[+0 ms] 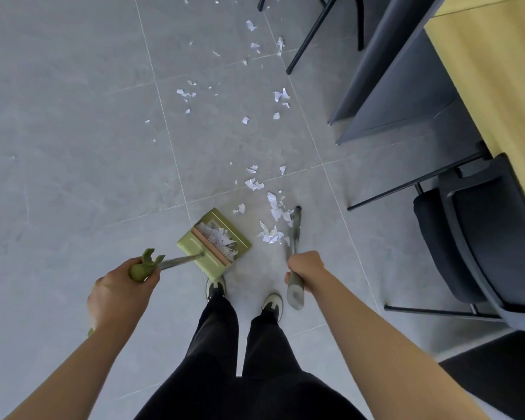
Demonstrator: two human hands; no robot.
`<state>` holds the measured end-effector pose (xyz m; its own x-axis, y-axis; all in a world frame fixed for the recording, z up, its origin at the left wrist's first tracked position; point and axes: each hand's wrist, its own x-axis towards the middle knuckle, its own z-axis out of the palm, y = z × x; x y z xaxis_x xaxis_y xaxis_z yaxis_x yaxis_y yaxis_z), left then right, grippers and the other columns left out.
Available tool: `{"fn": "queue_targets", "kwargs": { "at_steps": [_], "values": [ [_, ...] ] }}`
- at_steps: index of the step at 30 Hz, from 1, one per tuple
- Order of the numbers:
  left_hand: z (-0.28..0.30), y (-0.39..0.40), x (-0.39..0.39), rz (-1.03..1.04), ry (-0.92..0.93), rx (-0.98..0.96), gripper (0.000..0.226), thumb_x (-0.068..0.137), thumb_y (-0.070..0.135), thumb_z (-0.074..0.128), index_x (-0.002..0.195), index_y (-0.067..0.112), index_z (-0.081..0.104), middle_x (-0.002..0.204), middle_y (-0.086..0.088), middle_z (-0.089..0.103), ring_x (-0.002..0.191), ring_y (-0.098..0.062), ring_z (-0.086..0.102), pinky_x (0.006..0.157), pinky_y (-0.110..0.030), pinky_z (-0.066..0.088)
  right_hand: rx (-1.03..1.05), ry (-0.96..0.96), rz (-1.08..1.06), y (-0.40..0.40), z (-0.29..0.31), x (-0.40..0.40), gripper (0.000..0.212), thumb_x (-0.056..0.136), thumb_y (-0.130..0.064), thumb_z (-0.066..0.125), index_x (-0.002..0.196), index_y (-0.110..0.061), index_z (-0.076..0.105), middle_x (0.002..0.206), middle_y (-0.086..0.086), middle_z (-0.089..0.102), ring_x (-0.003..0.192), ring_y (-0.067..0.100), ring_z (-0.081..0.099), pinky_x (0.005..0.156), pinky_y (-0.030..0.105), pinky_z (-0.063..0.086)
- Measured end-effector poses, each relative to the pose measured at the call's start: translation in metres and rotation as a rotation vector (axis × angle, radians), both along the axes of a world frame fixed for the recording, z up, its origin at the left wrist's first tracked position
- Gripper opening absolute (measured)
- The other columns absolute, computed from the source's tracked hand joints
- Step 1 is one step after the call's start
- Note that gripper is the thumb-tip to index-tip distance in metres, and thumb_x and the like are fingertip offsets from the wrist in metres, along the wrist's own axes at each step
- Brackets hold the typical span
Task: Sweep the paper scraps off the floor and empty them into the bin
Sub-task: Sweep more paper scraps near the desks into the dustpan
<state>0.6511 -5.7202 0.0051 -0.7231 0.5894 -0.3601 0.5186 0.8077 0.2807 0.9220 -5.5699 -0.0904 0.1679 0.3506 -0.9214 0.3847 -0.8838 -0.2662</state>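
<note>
— What is the left grip [119, 286] doing?
— I'm seeing it clenching the green dustpan [214, 241] handle; scraps are lying inside.
— And the right?
— The right grip [305, 266] is grasping the blurred broom [294, 234], beside paper scraps [272, 234] littering the floor [73, 116].

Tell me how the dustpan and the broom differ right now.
The dustpan is olive green and sharp in the picture; the broom is grey and blurred. The dustpan already holds white paper scraps, while the broom head sits beside a loose pile of scraps on the floor. The left hand grips the dustpan's handle; the right hand grips the broom's. Both have long handles.
</note>
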Motion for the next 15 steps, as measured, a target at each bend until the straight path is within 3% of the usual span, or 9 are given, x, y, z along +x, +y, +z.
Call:
{"fn": "queue_targets", "kwargs": {
  "at_steps": [2, 4, 7, 9, 15],
  "values": [
    [0.000, 0.004, -0.016, -0.029, -0.015, 0.002, 0.009, 0.086, 0.045, 0.065, 0.083, 0.036, 0.064, 0.058, 0.001, 0.060, 0.062, -0.024, 0.055, 0.058, -0.034, 0.047, -0.021, 0.086, -0.130, -0.003, 0.006, -0.027, 0.010, 0.076, 0.003, 0.052, 0.080, -0.005, 0.049, 0.076, 0.014, 0.052, 0.048, 0.023, 0.051, 0.055, 0.029, 0.047],
    [0.000, 0.008, -0.033, -0.054, -0.029, -0.004, 0.009, 0.086, 0.045, 0.065, 0.082, 0.037, 0.064, 0.058, 0.001, 0.059, 0.061, -0.024, 0.056, 0.058, -0.034, 0.047, -0.028, 0.161, -0.285, -0.003, 0.012, -0.048, 0.021, 0.079, 0.010, 0.045, 0.069, -0.008, 0.042, 0.068, 0.011, 0.045, 0.047, 0.021, 0.043, 0.055, 0.028, 0.041],
    [0.000, 0.015, -0.062, -0.081, -0.036, -0.007, 0.011, 0.085, 0.046, 0.065, 0.082, 0.035, 0.065, 0.058, 0.002, 0.059, 0.063, -0.025, 0.056, 0.061, -0.035, 0.048, -0.045, 0.257, -0.529, -0.001, 0.015, -0.075, 0.026, 0.083, 0.015, 0.042, 0.071, -0.008, 0.040, 0.073, 0.010, 0.040, 0.057, 0.020, 0.036, 0.043, 0.021, 0.039],
    [-0.001, 0.017, -0.078, -0.090, -0.038, -0.008, 0.013, 0.085, 0.045, 0.065, 0.082, 0.033, 0.067, 0.059, 0.002, 0.059, 0.064, -0.025, 0.055, 0.061, -0.034, 0.046, -0.061, 0.273, -0.631, 0.002, 0.015, -0.085, 0.021, 0.084, 0.013, 0.044, 0.078, -0.007, 0.041, 0.079, 0.012, 0.041, 0.058, 0.020, 0.038, 0.043, 0.020, 0.041],
    [-0.003, 0.020, -0.116, -0.100, -0.061, -0.005, 0.008, 0.085, 0.041, 0.065, 0.080, 0.035, 0.065, 0.058, 0.002, 0.059, 0.063, -0.022, 0.055, 0.059, -0.033, 0.044, -0.040, 0.161, -0.559, 0.011, 0.012, -0.114, 0.010, 0.084, 0.008, 0.047, 0.085, -0.002, 0.047, 0.082, 0.016, 0.044, 0.055, 0.022, 0.043, 0.044, 0.024, 0.042]
  ]
}}
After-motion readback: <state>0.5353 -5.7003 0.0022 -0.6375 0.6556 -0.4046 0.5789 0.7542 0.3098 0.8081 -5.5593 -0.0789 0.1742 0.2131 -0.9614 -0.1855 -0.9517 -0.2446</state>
